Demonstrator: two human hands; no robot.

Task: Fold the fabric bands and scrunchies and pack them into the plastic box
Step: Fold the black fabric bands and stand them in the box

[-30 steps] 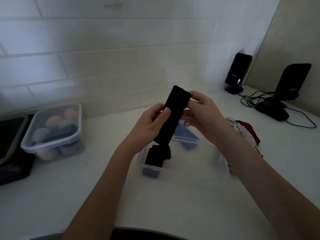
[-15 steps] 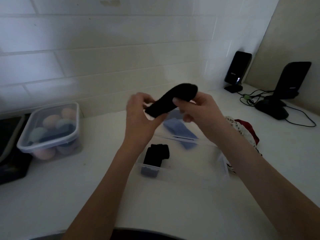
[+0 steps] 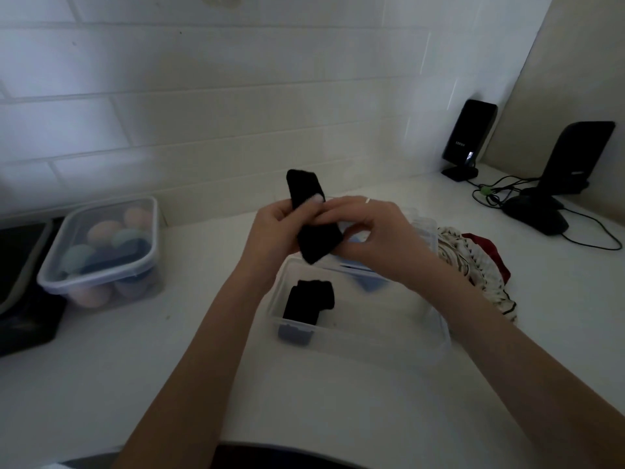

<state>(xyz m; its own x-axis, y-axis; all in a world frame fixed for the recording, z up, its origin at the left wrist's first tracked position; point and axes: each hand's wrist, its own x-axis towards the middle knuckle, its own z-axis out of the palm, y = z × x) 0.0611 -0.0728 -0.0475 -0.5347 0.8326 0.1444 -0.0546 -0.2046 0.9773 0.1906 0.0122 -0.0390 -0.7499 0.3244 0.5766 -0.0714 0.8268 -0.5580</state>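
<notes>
Both hands hold a black fabric band (image 3: 313, 214) above the clear plastic box (image 3: 365, 336). My left hand (image 3: 274, 235) grips its left side, thumb pressed on the cloth. My right hand (image 3: 368, 235) pinches it from the right. The band is doubled over, one end sticking up, the other hanging toward the box. Inside the box, at its left end, lies a folded black band (image 3: 309, 301) on top of a blue-grey one (image 3: 294, 335). A blue fabric piece (image 3: 370, 284) shows at the box's far side. Red and cream scrunchies (image 3: 473, 265) lie on the counter right of the box.
A lidded clear container (image 3: 105, 252) with pastel rounded items stands at the left, beside a dark tray (image 3: 20, 265). Two black speakers (image 3: 468, 140) and a tangle of cables (image 3: 497, 194) occupy the back right corner. A white tiled wall rises behind the counter.
The band was stretched long between my hands, then folded over. Now both hands have closed together on it and sunk lower toward the box.
</notes>
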